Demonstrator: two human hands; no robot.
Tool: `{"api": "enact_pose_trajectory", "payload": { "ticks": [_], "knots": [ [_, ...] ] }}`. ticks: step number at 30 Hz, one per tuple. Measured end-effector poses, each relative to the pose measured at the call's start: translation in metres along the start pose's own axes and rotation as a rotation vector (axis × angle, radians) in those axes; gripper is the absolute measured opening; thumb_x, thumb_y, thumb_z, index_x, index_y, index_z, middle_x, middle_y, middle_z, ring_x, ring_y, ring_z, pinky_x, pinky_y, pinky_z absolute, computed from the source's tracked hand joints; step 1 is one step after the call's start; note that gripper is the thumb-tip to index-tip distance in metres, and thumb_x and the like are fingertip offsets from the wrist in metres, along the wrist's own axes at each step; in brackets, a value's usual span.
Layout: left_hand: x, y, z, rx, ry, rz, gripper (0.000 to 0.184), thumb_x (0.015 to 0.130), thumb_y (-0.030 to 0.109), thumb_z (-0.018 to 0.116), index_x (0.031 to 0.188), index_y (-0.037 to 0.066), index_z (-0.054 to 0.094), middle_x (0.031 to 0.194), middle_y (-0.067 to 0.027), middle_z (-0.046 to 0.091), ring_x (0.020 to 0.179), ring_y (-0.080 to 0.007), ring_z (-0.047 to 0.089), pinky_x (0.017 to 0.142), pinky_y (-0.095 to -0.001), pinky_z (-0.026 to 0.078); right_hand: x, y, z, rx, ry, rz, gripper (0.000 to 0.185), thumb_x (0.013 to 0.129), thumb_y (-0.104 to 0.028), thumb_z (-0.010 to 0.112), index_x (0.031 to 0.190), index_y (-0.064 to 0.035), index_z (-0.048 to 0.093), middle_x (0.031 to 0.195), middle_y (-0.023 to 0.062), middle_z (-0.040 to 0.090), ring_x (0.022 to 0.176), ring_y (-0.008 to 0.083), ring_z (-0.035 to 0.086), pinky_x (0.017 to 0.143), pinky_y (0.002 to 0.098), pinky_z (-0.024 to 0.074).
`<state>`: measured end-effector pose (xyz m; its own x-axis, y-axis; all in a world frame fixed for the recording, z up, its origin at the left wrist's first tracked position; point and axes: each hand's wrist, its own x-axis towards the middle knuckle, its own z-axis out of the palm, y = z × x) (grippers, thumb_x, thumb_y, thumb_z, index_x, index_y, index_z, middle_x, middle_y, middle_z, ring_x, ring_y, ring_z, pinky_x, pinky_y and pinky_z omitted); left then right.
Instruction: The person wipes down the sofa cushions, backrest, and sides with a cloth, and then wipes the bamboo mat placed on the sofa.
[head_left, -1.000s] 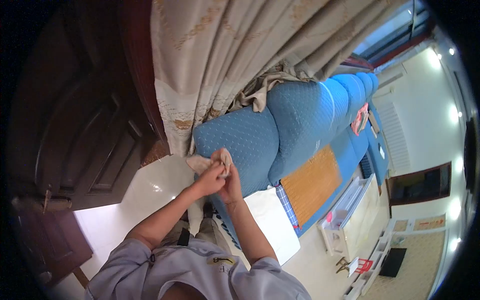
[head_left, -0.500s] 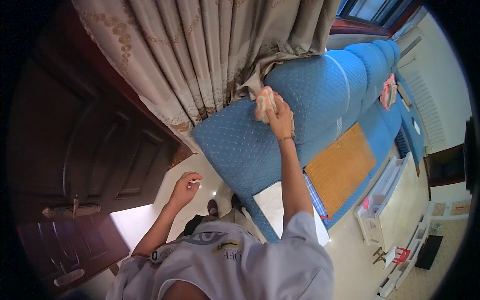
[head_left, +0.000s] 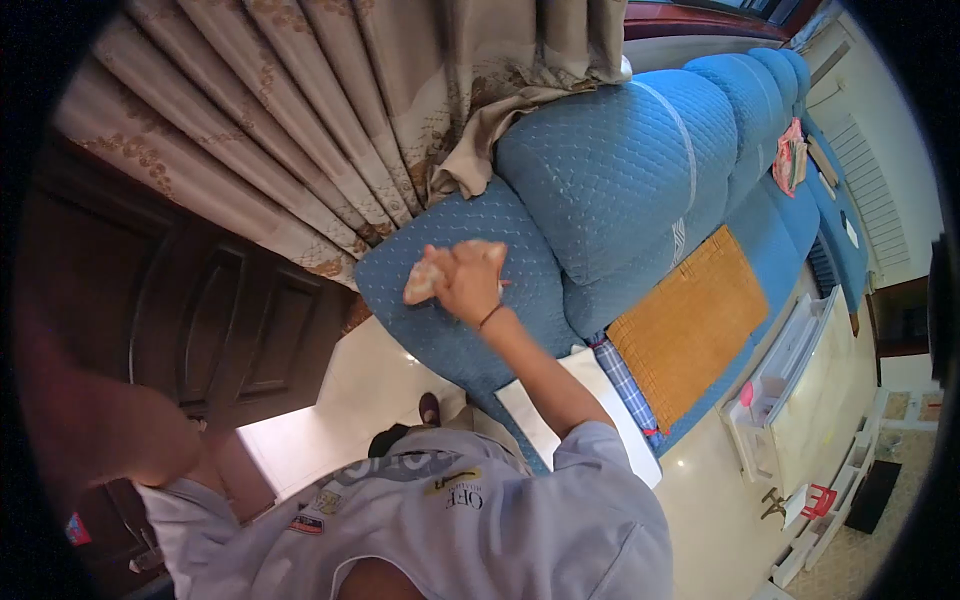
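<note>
My right hand (head_left: 470,287) is closed around a crumpled pink-and-white cloth (head_left: 421,284) and presses it on top of the blue quilted sofa arm (head_left: 535,285). Parts of the cloth stick out at the left of the fingers and by the thumb. At the left edge my left arm is bent up close to the camera and blurred; its hand does not show. A patterned curtain (head_left: 330,120) hangs behind the sofa arm, its lower corner bunched against the blue backrest (head_left: 615,170).
A dark wooden door (head_left: 235,320) stands at left. On the seat lie a woven tan mat (head_left: 690,330), a blue checked cloth (head_left: 622,380) and a white board-like sheet (head_left: 540,400). A low white table (head_left: 815,420) stands at right. Another pink cloth (head_left: 789,160) rests farther along.
My right hand has moved with the cloth from beside the backrest down and left onto the sofa arm. My left arm has swung up towards the camera, its hand leaving view.
</note>
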<state>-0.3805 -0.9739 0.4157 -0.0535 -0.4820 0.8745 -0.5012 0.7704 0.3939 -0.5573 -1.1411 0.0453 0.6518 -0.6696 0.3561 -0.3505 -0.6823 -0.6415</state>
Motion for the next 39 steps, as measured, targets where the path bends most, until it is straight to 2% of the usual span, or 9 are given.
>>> {"api": "enact_pose_trajectory", "payload": {
  "ticks": [8, 11, 18, 22, 24, 27, 34, 35, 39],
  "knots": [
    [-0.003, 0.020, 0.045, -0.242, -0.007, 0.220, 0.027, 0.090, 0.017, 0.045, 0.103, 0.000, 0.061, 0.112, -0.0169, 0.058, 0.106, -0.0256, 0.054, 0.096, -0.0372, 0.040, 0.112, 0.100, -0.195, -0.512, 0.738, -0.016, 0.024, 0.074, -0.013, 0.056, 0.095, -0.0040, 0.058, 0.090, 0.0171, 0.056, 0.087, 0.0377, 0.051, 0.076, 0.0485, 0.0389],
    [-0.008, 0.016, 0.057, -0.251, 0.016, 0.211, 0.027, 0.090, 0.017, 0.044, 0.103, 0.000, 0.061, 0.111, -0.0171, 0.058, 0.106, -0.0256, 0.054, 0.095, -0.0373, 0.040, 0.120, 0.173, -0.166, -0.616, 0.493, 0.122, 0.024, 0.076, -0.013, 0.056, 0.097, -0.0034, 0.058, 0.096, 0.0199, 0.058, 0.091, 0.0399, 0.052, 0.078, 0.0498, 0.0397],
    [-0.022, -0.009, 0.081, -0.186, 0.064, 0.121, 0.029, 0.092, 0.017, 0.041, 0.102, -0.001, 0.060, 0.110, -0.0174, 0.058, 0.104, -0.0257, 0.054, 0.094, -0.0376, 0.041, 0.084, 0.095, -0.104, -0.407, 0.259, -0.333, 0.024, 0.072, -0.009, 0.056, 0.094, -0.0039, 0.060, 0.107, 0.0166, 0.058, 0.100, 0.0353, 0.053, 0.083, 0.0463, 0.0390],
    [-0.038, -0.028, 0.096, -0.177, 0.079, 0.090, 0.030, 0.093, 0.017, 0.039, 0.102, -0.001, 0.060, 0.109, -0.0175, 0.058, 0.103, -0.0257, 0.055, 0.094, -0.0377, 0.041, 0.138, 0.116, -0.122, -0.394, 0.103, -0.256, 0.012, 0.077, -0.013, 0.057, 0.084, -0.0069, 0.063, 0.095, 0.0094, 0.063, 0.089, 0.0274, 0.059, 0.084, 0.0413, 0.0416],
    [-0.038, -0.033, 0.100, -0.168, 0.087, 0.067, 0.030, 0.093, 0.017, 0.038, 0.102, -0.001, 0.060, 0.108, -0.0176, 0.058, 0.102, -0.0257, 0.055, 0.093, -0.0378, 0.042, 0.166, 0.133, -0.140, -0.864, -0.039, -0.172, 0.016, 0.076, -0.015, 0.059, 0.088, -0.0057, 0.065, 0.094, 0.0108, 0.065, 0.088, 0.0256, 0.060, 0.082, 0.0408, 0.0441],
    [-0.036, -0.036, 0.102, -0.149, 0.088, 0.048, 0.031, 0.094, 0.018, 0.037, 0.101, -0.002, 0.060, 0.108, -0.0177, 0.058, 0.101, -0.0257, 0.055, 0.093, -0.0379, 0.042, 0.210, 0.223, -0.181, -0.599, 0.069, -0.166, 0.026, 0.075, -0.021, 0.064, 0.099, -0.0104, 0.066, 0.095, 0.0126, 0.068, 0.092, 0.0265, 0.063, 0.085, 0.0398, 0.0461],
    [-0.012, -0.049, 0.106, -0.157, 0.101, 0.082, 0.033, 0.095, 0.018, 0.034, 0.101, -0.002, 0.059, 0.106, -0.0180, 0.059, 0.100, -0.0258, 0.056, 0.092, -0.0381, 0.043, 0.251, 0.211, -0.197, -0.706, 0.127, 0.618, 0.041, 0.086, -0.038, 0.049, 0.106, -0.0071, 0.066, 0.116, 0.0190, 0.060, 0.106, 0.0385, 0.056, 0.084, 0.0571, 0.0379],
    [-0.006, -0.055, 0.109, -0.165, 0.102, 0.095, 0.033, 0.096, 0.018, 0.033, 0.100, -0.003, 0.059, 0.106, -0.0181, 0.059, 0.099, -0.0258, 0.056, 0.092, -0.0382, 0.043, 0.243, 0.201, -0.158, -0.962, 0.373, 0.472, 0.059, 0.085, -0.049, 0.044, 0.115, -0.0012, 0.061, 0.111, 0.0219, 0.062, 0.099, 0.0426, 0.058, 0.086, 0.0624, 0.0361],
    [0.023, -0.099, 0.132, -0.190, 0.128, 0.114, 0.035, 0.096, 0.018, 0.031, 0.100, -0.003, 0.059, 0.105, -0.0182, 0.059, 0.098, -0.0258, 0.056, 0.091, -0.0383, 0.043, 0.187, 0.106, -0.097, -0.823, -0.300, -0.112, 0.023, 0.079, -0.020, 0.052, 0.090, -0.0079, 0.069, 0.087, 0.0123, 0.068, 0.081, 0.0302, 0.063, 0.069, 0.0600, 0.0346]
  ]
}}
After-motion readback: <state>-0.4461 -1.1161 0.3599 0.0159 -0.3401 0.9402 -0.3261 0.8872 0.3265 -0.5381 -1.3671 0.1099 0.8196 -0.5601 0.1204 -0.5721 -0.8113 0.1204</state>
